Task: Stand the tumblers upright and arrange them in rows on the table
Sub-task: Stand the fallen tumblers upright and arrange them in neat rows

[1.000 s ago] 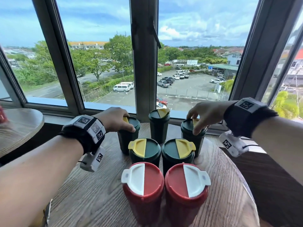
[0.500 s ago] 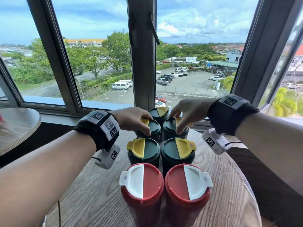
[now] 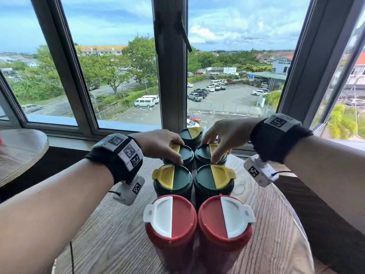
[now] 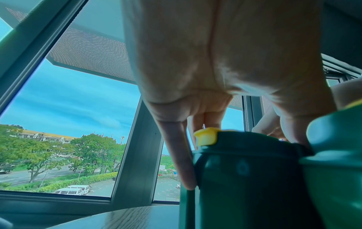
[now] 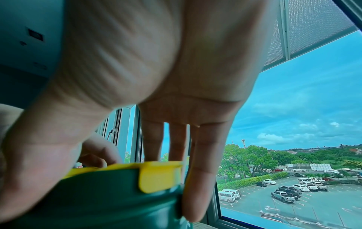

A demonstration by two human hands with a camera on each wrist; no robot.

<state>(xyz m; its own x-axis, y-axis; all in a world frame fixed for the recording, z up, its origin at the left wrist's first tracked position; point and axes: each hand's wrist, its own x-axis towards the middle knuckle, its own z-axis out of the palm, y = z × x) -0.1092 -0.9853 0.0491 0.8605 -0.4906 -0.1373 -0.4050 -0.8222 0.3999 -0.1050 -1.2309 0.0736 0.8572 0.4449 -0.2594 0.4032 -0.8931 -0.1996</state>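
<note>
On the round table, both hands grip green tumblers' lids: left hand, right hand.

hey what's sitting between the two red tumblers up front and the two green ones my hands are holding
A row of two upright green tumblers with yellow flaps, left and right, as the head view shows.

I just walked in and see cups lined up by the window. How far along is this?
Nearly done. All seven tumblers stand upright: two red tumblers in front, a green pair behind them. In hand: the left hand and right hand each grip a green tumbler by its lid, forming a third row. Left: the lone tumbler by the window has no partner.
</note>
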